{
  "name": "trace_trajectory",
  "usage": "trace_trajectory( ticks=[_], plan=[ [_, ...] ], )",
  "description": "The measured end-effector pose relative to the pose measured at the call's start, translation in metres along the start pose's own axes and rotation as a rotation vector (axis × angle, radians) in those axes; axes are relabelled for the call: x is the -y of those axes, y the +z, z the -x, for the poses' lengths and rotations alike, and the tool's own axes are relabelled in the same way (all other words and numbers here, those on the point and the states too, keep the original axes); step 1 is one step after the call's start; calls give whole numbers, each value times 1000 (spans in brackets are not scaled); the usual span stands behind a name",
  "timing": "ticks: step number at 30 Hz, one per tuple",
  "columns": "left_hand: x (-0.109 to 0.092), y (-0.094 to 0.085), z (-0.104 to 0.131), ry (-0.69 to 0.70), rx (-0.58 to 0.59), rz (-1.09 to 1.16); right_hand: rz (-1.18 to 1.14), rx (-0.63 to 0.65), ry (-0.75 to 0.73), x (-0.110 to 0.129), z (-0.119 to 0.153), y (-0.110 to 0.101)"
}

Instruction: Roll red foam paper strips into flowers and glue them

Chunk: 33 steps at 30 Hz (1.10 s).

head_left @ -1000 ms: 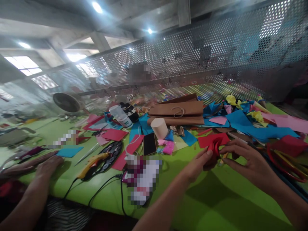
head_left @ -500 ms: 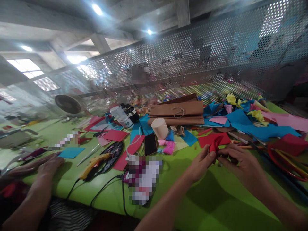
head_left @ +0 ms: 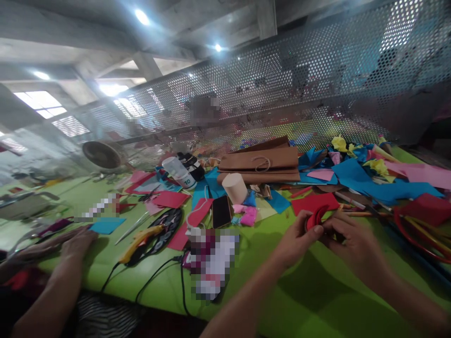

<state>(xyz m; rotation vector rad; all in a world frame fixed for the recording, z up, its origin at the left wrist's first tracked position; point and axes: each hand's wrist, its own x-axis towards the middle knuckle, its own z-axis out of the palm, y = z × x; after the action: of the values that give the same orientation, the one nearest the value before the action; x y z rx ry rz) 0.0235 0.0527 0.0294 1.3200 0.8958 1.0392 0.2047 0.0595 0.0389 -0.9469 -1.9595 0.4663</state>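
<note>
A dark-red, curled and layered piece of thin sheet material (head_left: 318, 215) is held up above the lime-green tabletop (head_left: 260, 241), in front of the person. The left hand (head_left: 299, 237) is clamped on it, thumb on the near side and fingers behind. The right hand (head_left: 347, 237) meets its right side with bent fingers; they are blurred, and I cannot tell whether they pinch it. The two hands are close together, the piece between them.

Just behind the piece lies a flat bright-red sheet (head_left: 302, 202). To the right are curved red and yellow loops (head_left: 398, 227), partly overlapping. Further back on that side, wide blue sheets (head_left: 373, 180) lie beside a pale-pink sheet (head_left: 428, 173) and crumpled yellow pieces (head_left: 338, 143).

Left of the hands are small glossy pink packets (head_left: 249, 216), a dark-screened phone (head_left: 221, 212) and a cream cylindrical roll (head_left: 235, 188). Behind the roll rests a folded brown sheet stack (head_left: 246, 162) with a loop of pale string (head_left: 262, 164) on top.

Well to the left lies a yellow-and-black corded tool (head_left: 143, 241); beyond it, another person's hand (head_left: 78, 239) rests near a small blue rectangle (head_left: 107, 226)
</note>
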Motion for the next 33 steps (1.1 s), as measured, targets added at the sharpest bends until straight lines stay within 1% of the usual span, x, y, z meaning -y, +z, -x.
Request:
trace_trajectory(
  ticks=[5,8,12,14,18,20,24,28,33],
  plan=[
    [4,0,1,-70,-28,31,4,6,-100,0,0,-4],
    [2,-1,2,-98,-31,63,-29,33,-116,-1,-1,-7],
    [-5,-1,2,-116,-31,113,-68,34,-119,-4,-3,-9],
    [-7,-2,1,-115,-39,131,-90,12,-116,-7,-3,-11],
    [-7,-4,-1,-146,-52,173,-78,-82,-72,-13,-3,-18],
    [-8,-4,0,-163,-55,191,-51,-89,-77,-15,-4,-19],
    [-10,-3,1,-192,-41,205,-34,-11,-134,-19,-5,-17],
    [-10,-3,1,-219,-8,201,-39,65,-143,-22,-6,-15],
    [-11,-5,1,-255,-21,176,-49,89,-166,-24,-8,-16]
  ],
)
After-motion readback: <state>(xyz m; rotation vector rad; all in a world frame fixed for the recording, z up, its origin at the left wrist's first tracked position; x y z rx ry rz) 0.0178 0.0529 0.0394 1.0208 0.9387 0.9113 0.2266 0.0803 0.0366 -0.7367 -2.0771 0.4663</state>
